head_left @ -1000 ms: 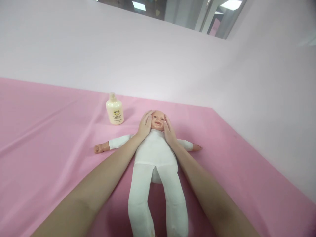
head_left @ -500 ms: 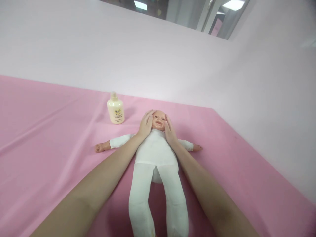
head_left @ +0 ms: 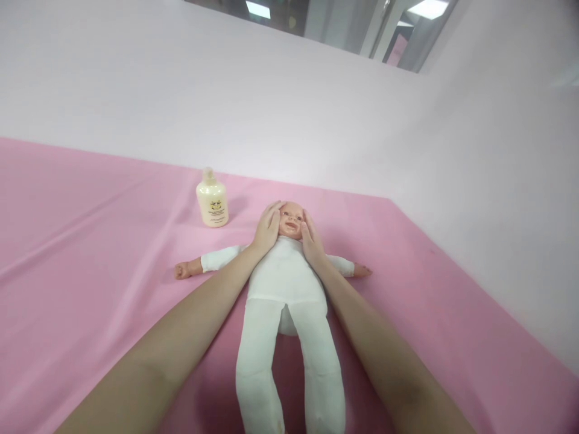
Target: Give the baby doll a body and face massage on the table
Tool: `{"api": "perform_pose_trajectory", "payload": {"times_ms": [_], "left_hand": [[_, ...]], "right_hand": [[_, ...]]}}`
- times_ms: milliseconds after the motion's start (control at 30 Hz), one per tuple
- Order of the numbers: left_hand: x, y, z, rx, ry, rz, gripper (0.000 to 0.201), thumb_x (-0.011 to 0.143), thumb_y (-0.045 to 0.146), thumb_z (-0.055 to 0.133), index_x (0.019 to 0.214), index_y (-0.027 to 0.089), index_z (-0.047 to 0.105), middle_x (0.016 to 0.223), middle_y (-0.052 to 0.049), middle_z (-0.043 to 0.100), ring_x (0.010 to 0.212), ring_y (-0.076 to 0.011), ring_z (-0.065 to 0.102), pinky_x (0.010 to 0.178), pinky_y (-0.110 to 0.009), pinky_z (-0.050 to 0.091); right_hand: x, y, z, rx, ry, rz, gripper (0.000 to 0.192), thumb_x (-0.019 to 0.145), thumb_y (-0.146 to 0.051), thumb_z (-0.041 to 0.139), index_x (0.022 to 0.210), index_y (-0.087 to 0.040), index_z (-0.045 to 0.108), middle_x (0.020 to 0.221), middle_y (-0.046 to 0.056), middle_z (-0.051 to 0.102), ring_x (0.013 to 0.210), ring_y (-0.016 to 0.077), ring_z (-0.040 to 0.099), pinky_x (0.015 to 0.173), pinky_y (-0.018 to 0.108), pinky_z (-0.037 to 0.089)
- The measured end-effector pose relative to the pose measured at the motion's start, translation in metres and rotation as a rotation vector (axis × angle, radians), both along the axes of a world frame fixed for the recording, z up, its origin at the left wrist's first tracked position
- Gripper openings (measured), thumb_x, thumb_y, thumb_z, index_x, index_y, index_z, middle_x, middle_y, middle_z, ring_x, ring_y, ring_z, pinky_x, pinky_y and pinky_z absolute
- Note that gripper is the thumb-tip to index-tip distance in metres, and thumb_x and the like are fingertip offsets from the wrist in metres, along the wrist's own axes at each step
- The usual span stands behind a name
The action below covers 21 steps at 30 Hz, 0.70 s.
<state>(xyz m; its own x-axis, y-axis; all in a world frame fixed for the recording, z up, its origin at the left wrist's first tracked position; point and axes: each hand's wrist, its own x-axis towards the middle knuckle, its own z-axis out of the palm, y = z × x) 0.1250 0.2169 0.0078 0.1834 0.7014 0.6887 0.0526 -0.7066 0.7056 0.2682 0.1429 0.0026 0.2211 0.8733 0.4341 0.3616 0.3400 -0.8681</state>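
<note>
A baby doll (head_left: 287, 271) with a white cloth body lies on its back, its arms spread to the sides and its legs towards me. My left hand (head_left: 268, 230) rests along the left side of the doll's head (head_left: 291, 218), fingers stretched out and pointing away from me. On the other side of the head lies my right hand (head_left: 312, 238), also with straight fingers, its thumb by the doll's cheek. Both palms touch the head, and its face shows between them. My forearms run beside the doll's body and cross over its upper arms.
A pale yellow bottle (head_left: 212, 202) with a dark printed label stands upright to the left of the doll's head. Pink cloth (head_left: 104, 253) with some creases covers the table. White wall (head_left: 271, 114) rises behind and to the right, with a window (head_left: 339, 27) at the top.
</note>
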Motion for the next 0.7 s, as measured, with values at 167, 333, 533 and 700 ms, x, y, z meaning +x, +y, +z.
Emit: {"api": "perform_pose_trajectory", "payload": {"times_ms": [167,333,533,700], "left_hand": [[-0.0001,0.0000,-0.0003,0.003,-0.004,-0.003,0.045,0.100,0.042,0.027,0.127,0.022,0.057,0.136,-0.008,0.054,0.132,-0.0180,0.046,0.118,-0.041,0.031],[0.0000,0.0000,-0.0002,0.005,-0.004,-0.005,0.044,0.100,0.041,0.027,0.126,0.021,0.057,0.136,-0.008,0.054,0.132,-0.0181,0.046,0.119,-0.041,0.031],[0.0001,0.0006,-0.0002,0.000,-0.008,-0.010,0.044,0.100,0.042,0.028,0.127,0.021,0.057,0.136,-0.008,0.054,0.132,-0.0182,0.046,0.119,-0.041,0.031],[0.0004,0.0013,-0.0008,-0.003,-0.007,-0.004,0.045,0.100,0.042,0.028,0.127,0.022,0.057,0.136,-0.007,0.054,0.132,-0.0183,0.046,0.119,-0.041,0.031]], "right_hand": [[0.0003,0.0005,-0.0006,-0.001,0.002,-0.006,0.065,0.094,-0.060,0.033,0.149,-0.024,0.030,0.157,0.000,0.031,0.146,0.0168,0.027,0.123,0.037,0.018],[0.0014,0.0021,-0.0018,0.002,0.002,-0.012,0.065,0.093,-0.061,0.033,0.149,-0.027,0.031,0.156,-0.001,0.032,0.145,0.0160,0.027,0.123,0.038,0.019],[0.0015,0.0033,-0.0028,-0.002,0.002,-0.014,0.064,0.094,-0.060,0.034,0.149,-0.026,0.031,0.156,0.000,0.032,0.145,0.0158,0.028,0.123,0.039,0.019],[0.0007,0.0021,-0.0019,0.010,-0.003,-0.020,0.063,0.095,-0.057,0.034,0.149,-0.025,0.030,0.156,0.000,0.032,0.145,0.0142,0.028,0.123,0.037,0.019]]}}
